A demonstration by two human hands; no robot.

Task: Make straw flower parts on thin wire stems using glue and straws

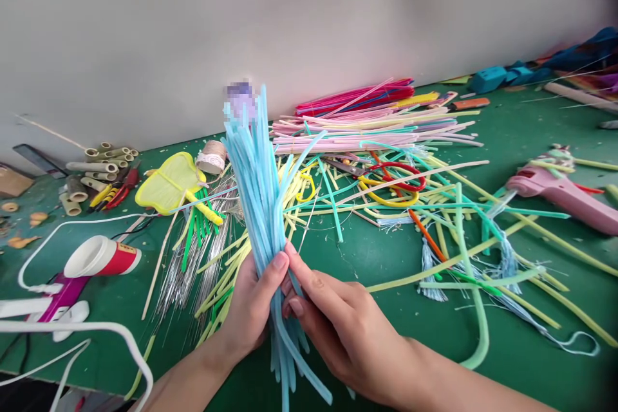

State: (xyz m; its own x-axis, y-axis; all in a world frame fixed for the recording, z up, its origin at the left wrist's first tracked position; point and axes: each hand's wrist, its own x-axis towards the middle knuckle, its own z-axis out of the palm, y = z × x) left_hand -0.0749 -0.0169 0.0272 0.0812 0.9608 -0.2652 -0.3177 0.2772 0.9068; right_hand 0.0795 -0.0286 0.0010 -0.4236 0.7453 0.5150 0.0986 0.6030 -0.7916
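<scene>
A thick bundle of light blue pipe cleaners (258, 199) stands nearly upright in front of me, its lower ends splaying out below my hands. My left hand (253, 296) is wrapped round the bundle at about its middle, thumb across the front. From the right, my right hand (338, 315) closes its thumb and fingers on the bundle's right side, touching the left thumb. Its fingertips are partly hidden behind the stems. Yellow pipe cleaners (226, 290) and thin silvery wires (181, 277) lie on the green table (338, 264) behind the hands.
Pink pipe cleaners (347, 141) and a red bundle (352, 100) lie along the wall. Scissors (391, 183) rest among loose stems. A pink glue gun (570, 196) is at right. At left are a tipped paper cup (103, 256), a power strip (60, 299), bamboo pieces (99, 167) and a yellow leaf shape (167, 183).
</scene>
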